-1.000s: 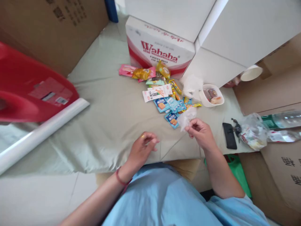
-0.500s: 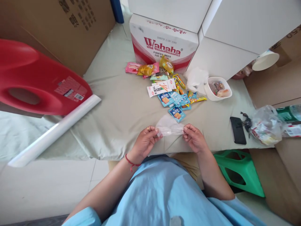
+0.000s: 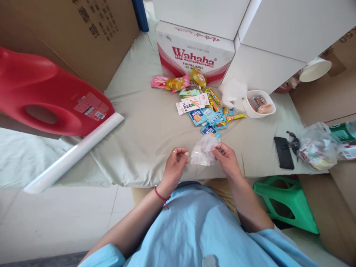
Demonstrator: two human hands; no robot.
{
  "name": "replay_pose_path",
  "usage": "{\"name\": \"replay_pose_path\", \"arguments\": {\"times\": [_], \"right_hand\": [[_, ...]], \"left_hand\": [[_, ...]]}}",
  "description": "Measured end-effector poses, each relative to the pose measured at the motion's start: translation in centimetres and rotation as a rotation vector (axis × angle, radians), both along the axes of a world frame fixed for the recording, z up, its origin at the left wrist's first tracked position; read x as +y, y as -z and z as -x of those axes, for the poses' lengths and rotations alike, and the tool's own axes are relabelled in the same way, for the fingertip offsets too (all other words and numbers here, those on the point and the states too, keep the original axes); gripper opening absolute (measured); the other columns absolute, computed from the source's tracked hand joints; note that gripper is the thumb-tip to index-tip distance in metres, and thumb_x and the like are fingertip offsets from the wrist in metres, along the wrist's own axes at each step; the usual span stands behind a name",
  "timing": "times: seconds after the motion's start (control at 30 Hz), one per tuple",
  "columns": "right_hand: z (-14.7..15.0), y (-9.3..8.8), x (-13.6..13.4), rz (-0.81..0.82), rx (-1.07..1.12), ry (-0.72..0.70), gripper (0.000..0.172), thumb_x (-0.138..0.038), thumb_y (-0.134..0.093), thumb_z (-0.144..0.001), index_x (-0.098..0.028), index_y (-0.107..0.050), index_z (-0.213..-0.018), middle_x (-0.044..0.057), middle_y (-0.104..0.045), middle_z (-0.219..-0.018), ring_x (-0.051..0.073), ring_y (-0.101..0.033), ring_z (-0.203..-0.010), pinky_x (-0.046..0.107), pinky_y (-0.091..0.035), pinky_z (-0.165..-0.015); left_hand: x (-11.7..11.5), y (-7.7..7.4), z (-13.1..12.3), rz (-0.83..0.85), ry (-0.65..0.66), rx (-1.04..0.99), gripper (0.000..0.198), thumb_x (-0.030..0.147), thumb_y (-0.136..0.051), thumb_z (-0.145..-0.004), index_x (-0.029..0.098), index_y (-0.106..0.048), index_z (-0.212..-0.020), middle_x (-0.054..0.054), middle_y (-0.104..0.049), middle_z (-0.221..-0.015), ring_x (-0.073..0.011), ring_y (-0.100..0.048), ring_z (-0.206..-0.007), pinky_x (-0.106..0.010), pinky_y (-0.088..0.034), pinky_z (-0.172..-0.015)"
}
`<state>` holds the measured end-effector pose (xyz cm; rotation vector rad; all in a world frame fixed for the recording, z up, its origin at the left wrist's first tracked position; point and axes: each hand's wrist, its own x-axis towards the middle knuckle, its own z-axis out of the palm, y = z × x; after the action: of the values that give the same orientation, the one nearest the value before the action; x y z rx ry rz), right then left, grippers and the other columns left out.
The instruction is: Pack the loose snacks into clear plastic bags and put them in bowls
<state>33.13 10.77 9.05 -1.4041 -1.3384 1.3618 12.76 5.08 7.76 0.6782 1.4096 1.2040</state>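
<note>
My right hand (image 3: 226, 160) pinches a small clear plastic bag (image 3: 202, 151) that hangs crumpled just above the cloth-covered table (image 3: 144, 126). My left hand (image 3: 176, 164) is beside it on the left, fingers curled in a pinch with a ring showing; whether it still touches the bag I cannot tell. Just beyond the bag lies a pile of snack packets (image 3: 201, 107): blue, white, pink and yellow ones. A white bowl (image 3: 260, 104) holding a few snacks sits to the right of the pile.
A red jug (image 3: 47, 100) and a white roll (image 3: 75, 152) lie at left. A Wahaha carton (image 3: 194, 55) and white boxes stand behind. A black phone (image 3: 283, 157), a filled plastic bag (image 3: 317, 146) and bottles are at right. A green stool (image 3: 289, 202) stands below.
The bag was stretched flat between both hands half a second ago; now it is bunched up by my right hand, with my left hand drawn slightly away.
</note>
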Motion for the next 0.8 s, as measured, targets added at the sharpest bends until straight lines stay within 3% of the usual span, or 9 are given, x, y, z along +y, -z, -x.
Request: {"name": "replay_pose_path", "arguments": {"times": [0.1, 0.2, 0.27, 0.4, 0.57, 0.8], "right_hand": [[0.6, 0.0, -0.3, -0.018, -0.031, -0.008, 0.036, -0.057, -0.076, -0.084, -0.024, -0.064, -0.076, -0.003, -0.054, -0.064, 0.014, -0.045, -0.059, 0.027, -0.036, -0.057], [1.1, -0.3, -0.7, -0.037, -0.082, -0.045, 0.034, -0.056, -0.076, -0.084, -0.023, -0.066, -0.077, -0.002, -0.057, -0.067, 0.014, -0.046, -0.060, 0.027, -0.037, -0.058], [1.3, -0.5, -0.9, -0.042, -0.098, -0.066, 0.034, -0.055, -0.076, -0.085, -0.023, -0.067, -0.078, -0.002, -0.057, -0.068, 0.014, -0.046, -0.060, 0.027, -0.037, -0.057], [0.8, -0.8, -0.7, 0.000, -0.023, -0.053, 0.035, -0.057, -0.077, -0.084, -0.023, -0.068, -0.080, -0.004, -0.053, -0.062, 0.013, -0.044, -0.055, 0.027, -0.036, -0.053], [-0.9, 0.0, -0.2, 0.092, 0.100, 0.077, 0.039, -0.060, -0.080, -0.080, -0.023, -0.068, -0.082, -0.004, -0.056, -0.067, 0.010, -0.043, -0.052, 0.025, -0.033, -0.048], [-2.0, 1.4, 0.2, 0.059, 0.053, 0.153, 0.040, -0.062, -0.074, -0.085, -0.023, -0.069, -0.094, -0.002, -0.058, -0.073, 0.011, -0.045, -0.056, 0.025, -0.036, -0.050]], "left_hand": [[0.0, -0.5, 0.0, -0.090, -0.002, 0.218, 0.035, 0.055, -0.062, -0.091, 0.022, -0.064, -0.101, -0.005, -0.067, -0.101, -0.0217, -0.063, -0.096, -0.032, -0.052, -0.079], [0.5, -0.9, -0.5, -0.183, 0.000, 0.412, 0.038, 0.053, -0.070, -0.085, 0.022, -0.066, -0.107, -0.009, -0.065, -0.112, -0.0250, -0.063, -0.106, -0.035, -0.052, -0.086], [1.2, -0.9, -0.7, -0.211, -0.005, 0.491, 0.031, 0.048, -0.073, -0.084, 0.023, -0.068, -0.101, -0.009, -0.066, -0.110, -0.0254, -0.062, -0.108, -0.036, -0.050, -0.090], [2.4, -0.3, -0.5, -0.140, -0.093, 0.282, 0.024, 0.045, -0.062, -0.093, 0.023, -0.063, -0.085, -0.001, -0.062, -0.083, -0.0174, -0.058, -0.082, -0.029, -0.046, -0.078], [2.8, 0.5, 1.1, -0.098, -0.289, 0.020, 0.035, 0.054, -0.070, -0.087, 0.023, -0.056, -0.082, 0.005, -0.054, -0.074, -0.0115, -0.049, -0.068, -0.024, -0.043, -0.066], [2.8, 1.9, 3.4, -0.085, -0.344, 0.031, 0.038, 0.057, -0.071, -0.088, 0.022, -0.058, -0.081, 0.003, -0.057, -0.073, -0.0117, -0.051, -0.066, -0.022, -0.043, -0.062]]}}
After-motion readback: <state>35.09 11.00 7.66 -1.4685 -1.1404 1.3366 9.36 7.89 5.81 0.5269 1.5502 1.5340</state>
